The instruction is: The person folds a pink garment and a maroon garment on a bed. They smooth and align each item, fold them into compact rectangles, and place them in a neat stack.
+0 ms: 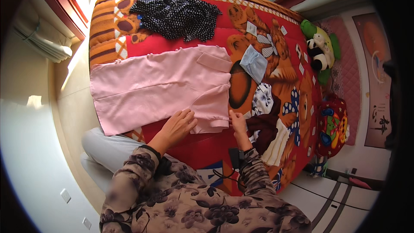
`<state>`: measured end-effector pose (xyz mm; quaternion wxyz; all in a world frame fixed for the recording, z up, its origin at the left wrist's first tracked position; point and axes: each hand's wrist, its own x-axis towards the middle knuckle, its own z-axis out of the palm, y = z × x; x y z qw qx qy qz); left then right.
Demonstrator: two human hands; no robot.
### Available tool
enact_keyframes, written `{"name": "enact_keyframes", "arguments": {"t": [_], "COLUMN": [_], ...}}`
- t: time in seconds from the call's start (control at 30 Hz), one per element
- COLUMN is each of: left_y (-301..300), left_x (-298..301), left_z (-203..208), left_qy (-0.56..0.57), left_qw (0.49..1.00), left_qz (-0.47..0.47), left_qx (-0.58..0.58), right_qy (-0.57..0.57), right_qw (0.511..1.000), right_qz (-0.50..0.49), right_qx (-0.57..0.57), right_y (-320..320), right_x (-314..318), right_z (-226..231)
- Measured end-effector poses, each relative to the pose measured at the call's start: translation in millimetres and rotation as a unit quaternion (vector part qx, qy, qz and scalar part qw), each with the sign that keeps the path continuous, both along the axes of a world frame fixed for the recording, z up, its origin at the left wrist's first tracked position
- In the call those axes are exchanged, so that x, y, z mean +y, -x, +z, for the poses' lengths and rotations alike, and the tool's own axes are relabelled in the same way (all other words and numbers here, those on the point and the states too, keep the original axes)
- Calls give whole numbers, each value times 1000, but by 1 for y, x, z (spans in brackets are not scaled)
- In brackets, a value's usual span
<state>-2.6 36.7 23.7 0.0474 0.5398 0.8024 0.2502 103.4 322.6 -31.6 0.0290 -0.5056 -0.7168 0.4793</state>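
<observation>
- A pink garment (159, 88) lies spread flat on a red patterned bed (189, 151); one sleeve is turned in, the body not yet folded.
- The left hand (179, 125) rests flat on the hem, fingers (187, 114) spread.
- The right hand (237, 123) pinches the sleeve cuff (215, 123) between thumb and fingers.
- Right of the fingers sits a heap of unfolded clothes (267, 125); beyond them a dotted black garment (177, 15).
- The bed edge runs just below the fingers; open cover lies there.
</observation>
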Motion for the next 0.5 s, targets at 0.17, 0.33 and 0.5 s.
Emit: {"name": "enact_keyframes", "arguments": {"t": [0.17, 0.33, 0.5], "left_y": [-2, -3, -3], "left_x": [23, 19, 3], "left_z": [-12, -12, -7], "left_qy": [14, -11, 32], "left_qw": [999, 999, 999], "left_qz": [-47, -27, -32], "left_qx": [-3, -27, -5], "right_qy": [90, 192, 269], "right_qw": [996, 981, 962], "right_qz": [-4, 3, 10], "right_qx": [7, -22, -36], "right_y": [-14, -17, -9], "right_x": [-10, -14, -19], "right_z": [-2, 15, 29]}}
